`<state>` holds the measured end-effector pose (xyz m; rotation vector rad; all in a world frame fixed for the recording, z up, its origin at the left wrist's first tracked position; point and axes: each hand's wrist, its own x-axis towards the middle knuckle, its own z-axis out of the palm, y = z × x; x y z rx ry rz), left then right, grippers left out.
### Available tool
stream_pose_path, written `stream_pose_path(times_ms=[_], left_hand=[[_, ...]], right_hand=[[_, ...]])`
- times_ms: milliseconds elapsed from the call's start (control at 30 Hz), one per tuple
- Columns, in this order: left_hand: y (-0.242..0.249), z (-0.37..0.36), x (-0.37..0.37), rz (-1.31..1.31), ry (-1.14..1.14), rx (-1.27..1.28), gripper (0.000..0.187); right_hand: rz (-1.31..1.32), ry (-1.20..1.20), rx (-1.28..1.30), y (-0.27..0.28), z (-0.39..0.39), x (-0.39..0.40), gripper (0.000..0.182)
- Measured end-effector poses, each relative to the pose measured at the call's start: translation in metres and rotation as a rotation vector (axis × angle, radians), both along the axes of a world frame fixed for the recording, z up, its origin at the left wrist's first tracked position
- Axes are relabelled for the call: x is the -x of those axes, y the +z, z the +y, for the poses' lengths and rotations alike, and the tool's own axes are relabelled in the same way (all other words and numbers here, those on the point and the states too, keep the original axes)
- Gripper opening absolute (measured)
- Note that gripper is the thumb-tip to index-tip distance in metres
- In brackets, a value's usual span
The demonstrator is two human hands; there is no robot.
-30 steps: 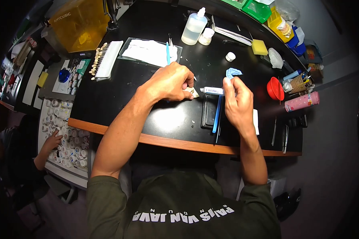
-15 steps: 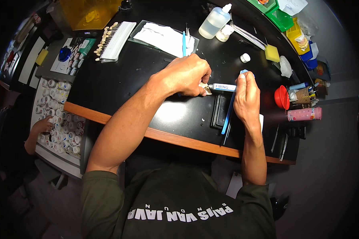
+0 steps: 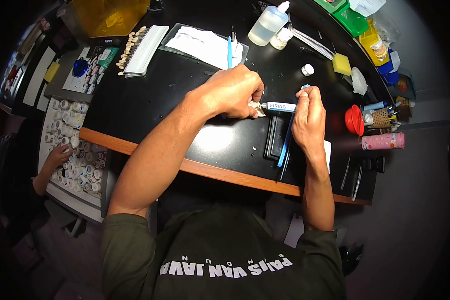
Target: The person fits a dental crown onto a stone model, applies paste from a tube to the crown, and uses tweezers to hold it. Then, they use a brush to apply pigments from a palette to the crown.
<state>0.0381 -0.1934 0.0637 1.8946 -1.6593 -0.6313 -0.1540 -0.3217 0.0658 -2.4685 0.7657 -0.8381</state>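
Observation:
My left hand (image 3: 235,92) is closed, its fingertips pinching a small pale beige piece (image 3: 256,108) whose kind I cannot tell. From the right, the nozzle of a white tube marked "FIRING" (image 3: 281,106) comes right up to this piece. My right hand (image 3: 310,117) is wrapped around the tube's other end, near a crumpled blue bit at the thumb. A slim blue handle (image 3: 285,150) slants down from beside my right hand, over a black flat case (image 3: 274,137). Beyond my left hand, another blue handle (image 3: 230,52) overlaps a white cloth (image 3: 197,42) on a glass slab.
A tooth shade guide (image 3: 145,50) lies at the back left. Behind my hands stand a clear squeeze bottle (image 3: 267,25) and small jars (image 3: 307,70). A red bowl (image 3: 354,120), pink tube (image 3: 382,141) and tweezers (image 3: 357,182) sit right. Another person's hand (image 3: 59,156) touches jars in a drawer.
My hands and the tube hold nearly the same pose, a touch higher in view. The other person's hand has shifted slightly right among the jars.

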Motion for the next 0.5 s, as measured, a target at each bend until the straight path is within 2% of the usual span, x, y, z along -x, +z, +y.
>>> stream_pose_path(times_ms=[500], left_hand=[[-0.0002, -0.0005, -0.0003, -0.01, -0.002, -0.012, 0.026]], right_hand=[[-0.027, 0.0, 0.025, -0.0049, -0.0029, 0.0003, 0.013]])
